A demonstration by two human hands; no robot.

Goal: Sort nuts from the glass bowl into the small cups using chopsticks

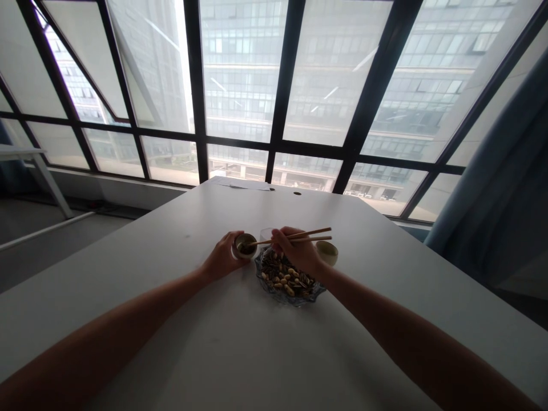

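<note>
Gripping a small round brownish cup (245, 246): left hand (222, 256), fingers curled about its side, just left of the scalloped clear-glass dish (286, 298). Right hand (298, 251), over the dish, pinches slim light-wood chopsticks (314, 232), tips at the cup's mouth. Peanuts (284, 281) and dark striped seeds (269, 266) fill the dish.

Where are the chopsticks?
In the head view, the chopsticks are near centre in the right hand, tips pointing left at the cup in the left hand.
</note>
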